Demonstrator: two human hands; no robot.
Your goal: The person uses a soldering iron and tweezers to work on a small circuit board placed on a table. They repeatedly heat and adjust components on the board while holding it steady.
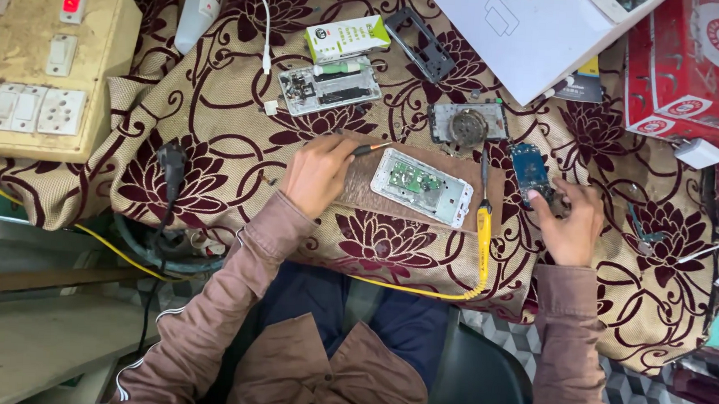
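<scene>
The left hand (318, 174) pinches a thin orange-tipped tool (368, 149) beside the opened white phone (422, 187) on its brown mat. The right hand (570, 221) closes on a blue circuit board (530, 170); its fingertips are hard to make out. Farther back on the desk (216, 129) lie a green-and-white box (348, 37), a white carton (532, 31) and a red box (695, 64), cut off.

Bare cloth (232, 121) left; soldering iron (484, 225) between hands.
</scene>
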